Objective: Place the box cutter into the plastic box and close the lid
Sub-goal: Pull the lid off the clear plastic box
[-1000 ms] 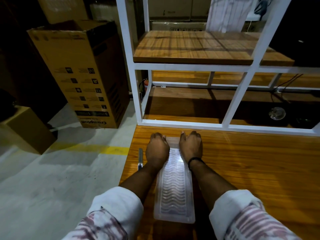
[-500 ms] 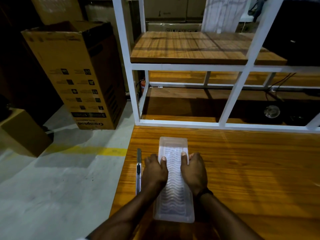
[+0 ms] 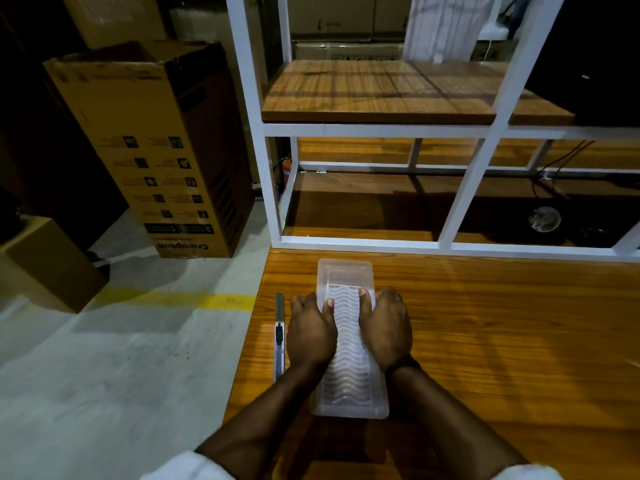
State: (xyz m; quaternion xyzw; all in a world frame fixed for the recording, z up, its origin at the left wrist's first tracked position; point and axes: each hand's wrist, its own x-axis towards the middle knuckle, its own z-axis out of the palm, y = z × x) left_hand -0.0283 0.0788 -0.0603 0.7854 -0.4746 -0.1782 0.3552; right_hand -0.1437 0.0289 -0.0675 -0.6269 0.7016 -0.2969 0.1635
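A long clear plastic box [image 3: 348,382] lies lengthwise on the wooden table [image 3: 502,341], near its left edge. Its lid has a wavy pattern, and the far end of the box shows plain clear plastic. My left hand [image 3: 311,336] grips the box's left side and my right hand [image 3: 388,327] grips its right side, both thumbs pressing on the lid. The box cutter [image 3: 280,337], slim and grey, rests on the table just left of my left hand, parallel to the box and outside it.
A white metal shelf frame [image 3: 464,199] with wooden boards stands right behind the table. On the concrete floor to the left are a tall cardboard carton [image 3: 156,150] and a smaller one [image 3: 52,265]. The table's left edge runs close to the cutter.
Both hands have slid from the far end of the box back to its middle, thumbs now on the lid. The box cutter has not moved.
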